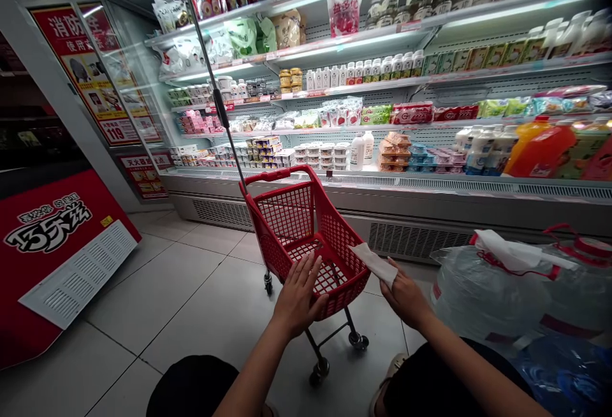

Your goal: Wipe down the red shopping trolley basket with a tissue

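Observation:
A small red plastic shopping cart [340, 222] with a meshed basket and a tall metal pole stands before me on its wheels. My left hand [301, 294] lies flat with fingers stretched out at the basket's near rim; it holds nothing. In my right hand [404, 292] is a folded white tissue [375, 263], pinched between thumb and fingers. The tissue reaches to the basket's right rim and seems to touch it. Within the basket only the red grid floor shows.
An open refrigerated shelf [296, 92] with packaged goods spans the back. At right stand large water bottles [492, 289], a white tissue [507, 248] lying on them. A red freezer cabinet [62, 257] is at left. Grey floor tiles [191, 302] lie around the cart.

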### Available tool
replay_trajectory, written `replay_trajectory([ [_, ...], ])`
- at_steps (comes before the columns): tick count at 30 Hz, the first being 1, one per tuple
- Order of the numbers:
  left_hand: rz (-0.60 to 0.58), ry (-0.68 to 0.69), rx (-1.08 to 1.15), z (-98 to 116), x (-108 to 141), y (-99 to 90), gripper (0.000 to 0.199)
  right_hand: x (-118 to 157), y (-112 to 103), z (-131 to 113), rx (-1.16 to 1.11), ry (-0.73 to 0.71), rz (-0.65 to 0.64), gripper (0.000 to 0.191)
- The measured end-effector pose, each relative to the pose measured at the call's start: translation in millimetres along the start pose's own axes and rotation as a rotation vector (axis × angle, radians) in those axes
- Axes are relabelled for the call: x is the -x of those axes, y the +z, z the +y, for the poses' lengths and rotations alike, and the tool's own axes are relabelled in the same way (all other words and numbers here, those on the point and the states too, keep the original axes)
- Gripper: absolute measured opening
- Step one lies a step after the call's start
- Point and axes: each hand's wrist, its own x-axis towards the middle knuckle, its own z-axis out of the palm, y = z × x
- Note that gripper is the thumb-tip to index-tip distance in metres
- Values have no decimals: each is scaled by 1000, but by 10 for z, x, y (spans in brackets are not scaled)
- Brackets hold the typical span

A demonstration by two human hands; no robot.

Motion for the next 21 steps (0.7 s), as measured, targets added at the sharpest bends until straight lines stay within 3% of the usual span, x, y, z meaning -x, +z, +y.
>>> replay_trajectory([
  [3,-3,-102,10,-50,-61,71,85,53,79,-362,-18,52,45,61],
  [7,80,-310,-77,-34,-127,241,86,67,34,-753,-70,-76,-24,71],
  [10,182,-363,-134,-30,-117,314,77,-21,-71,-833,-87,-182,-67,75],
  [13,236,-359,-140,-45,-83,297,71,-176,-121,-896,-97,-199,-49,79],
  [18,220,-356,-112,-3,-57,173,74,-407,44,-1183,-125,-266,-78,83],
  [21,205,-371,-107,47,-37,99,73,-428,154,-1155,-130,-312,-68,81],
])
